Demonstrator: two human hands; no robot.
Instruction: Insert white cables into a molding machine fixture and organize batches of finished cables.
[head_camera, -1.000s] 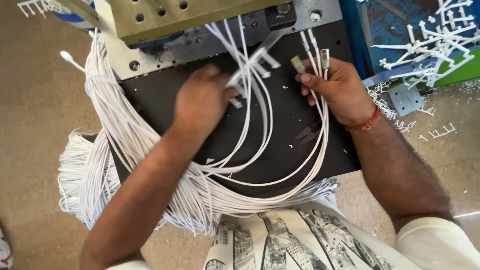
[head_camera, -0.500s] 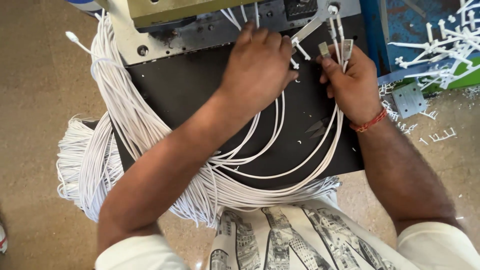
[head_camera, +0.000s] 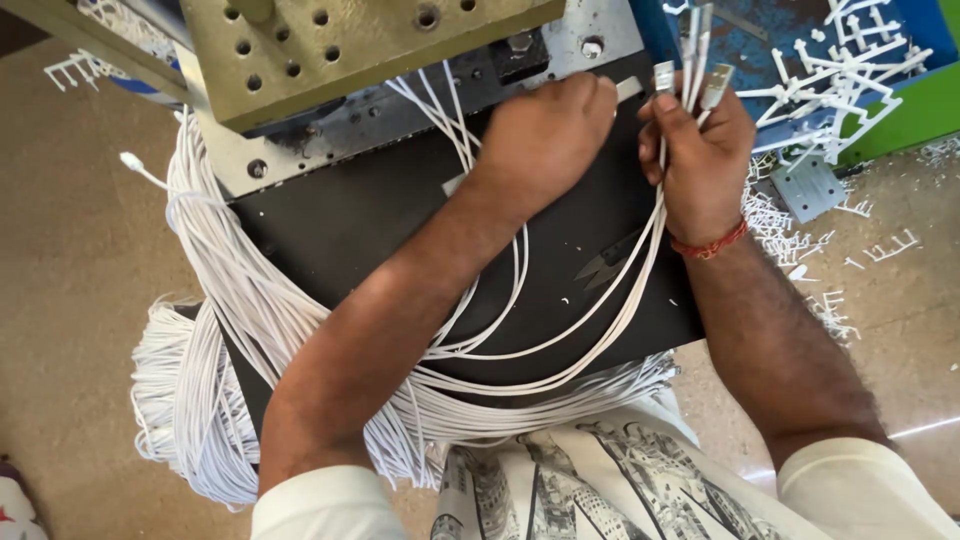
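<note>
- Head view looks down on the thin white cables with metal plug ends (head_camera: 688, 70) that I hold upright in my right hand (head_camera: 697, 165), fingers curled tight around the bunch, the plug tips standing above my fist near the top edge of the flat black work plate (head_camera: 380, 215).
- From that fist the same cables run down in a long loop across the plate toward my lap.
- My left hand (head_camera: 545, 135) lies knuckles-up just beside the right one, fingers bent down over a few white cable strands at the plate's upper edge; whether they pinch anything I cannot tell.
- A red thread band (head_camera: 708, 245) circles my right wrist.
- Small black snips (head_camera: 610, 262) lie on the plate, under the loop of cables.
- A thick bundle of white cables (head_camera: 200, 330) hangs off the plate's left side.
- An olive-green drilled metal block (head_camera: 350, 45) sits above the plate.
- White plastic sprue pieces (head_camera: 850, 60) are heaped in a blue tray at upper right.
</note>
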